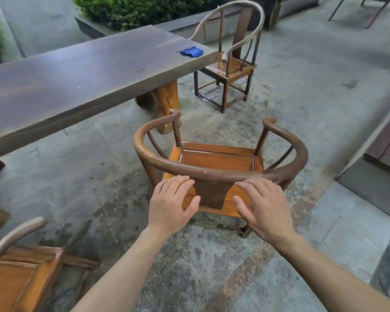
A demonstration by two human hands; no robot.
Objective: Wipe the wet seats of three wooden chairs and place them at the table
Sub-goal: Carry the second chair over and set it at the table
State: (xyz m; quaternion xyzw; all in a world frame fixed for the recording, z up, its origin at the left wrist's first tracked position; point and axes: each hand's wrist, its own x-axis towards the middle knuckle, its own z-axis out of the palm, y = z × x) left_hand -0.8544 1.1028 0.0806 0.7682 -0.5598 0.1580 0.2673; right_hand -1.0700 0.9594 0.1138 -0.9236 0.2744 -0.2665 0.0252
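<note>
— Hovering, both hands, just behind the curved top rail of the nearest chair (pixel 214 158). Left hand (pixel 170 203) with fingers straight and spread, holding nothing. Right hand (pixel 262 208) the same: flat, relaxed, nothing gripped.

— Touching the rail?

— Cannot tell. Fingertips close under it, contact unclear. Chair upright on the stone paving (pixel 324 109), back toward the camera, seat facing away, standing apart from the long wooden table (pixel 77 79).

— Other chairs?

— Second chair (pixel 230 64) upright at the far end of the table, seat partly tucked beside the tabletop corner. Third chair (pixel 16 266) at lower left, only part of seat and armrest in view, near the table's near edge.

— Cloth?

— Blue cloth (pixel 192 52), crumpled, lying on the tabletop near the far corner, well apart from both hands.

— Seat condition?

— Nearest seat orange-brown, framed panel; wet or dry not readable. Far seat showing some shine.

— Surroundings?

— Green hedge (pixel 126 10) behind the table. Metal legs of other furniture (pixel 369 10) at upper right.
</note>
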